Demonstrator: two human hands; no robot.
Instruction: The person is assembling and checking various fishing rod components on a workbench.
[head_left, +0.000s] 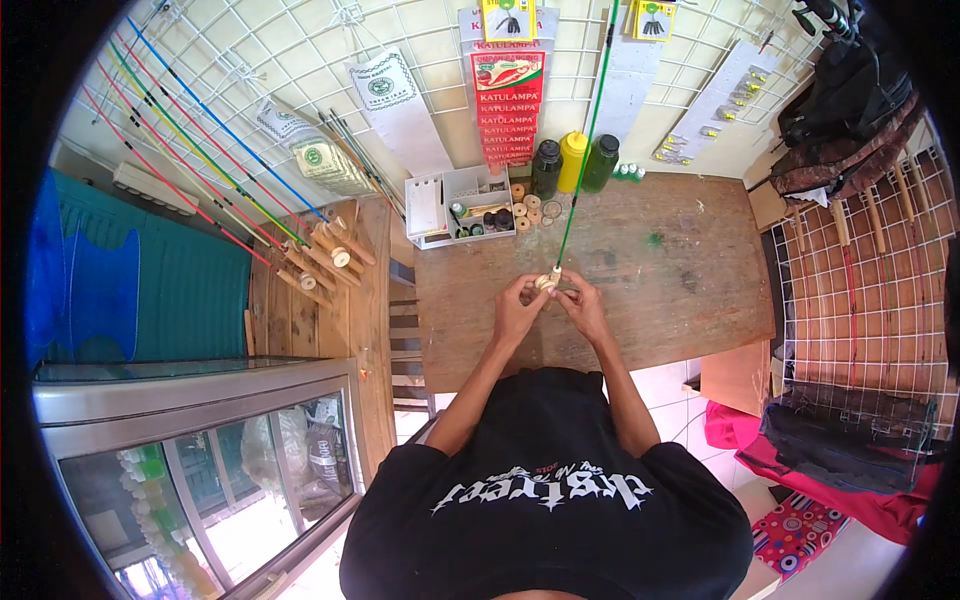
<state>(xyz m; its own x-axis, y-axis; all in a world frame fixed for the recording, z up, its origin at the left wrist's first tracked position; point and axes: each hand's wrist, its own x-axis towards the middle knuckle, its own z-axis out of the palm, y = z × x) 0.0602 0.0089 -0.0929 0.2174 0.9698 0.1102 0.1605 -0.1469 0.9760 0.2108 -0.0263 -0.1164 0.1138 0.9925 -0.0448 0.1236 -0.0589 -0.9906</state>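
A tall red and white hanging strip of small packets [507, 105] hangs on the wire wall. Two yellow cards [508, 18] sit near the top of it. White bags with green round marks [385, 85] hang to its left. A long white card of tiny packets [718, 100] hangs on its right.

Your tabletop [680, 270] was worn, matt wood; at twelve o'clock stood glossy plastic bottles [573, 162] and a smooth green rod [585, 140].
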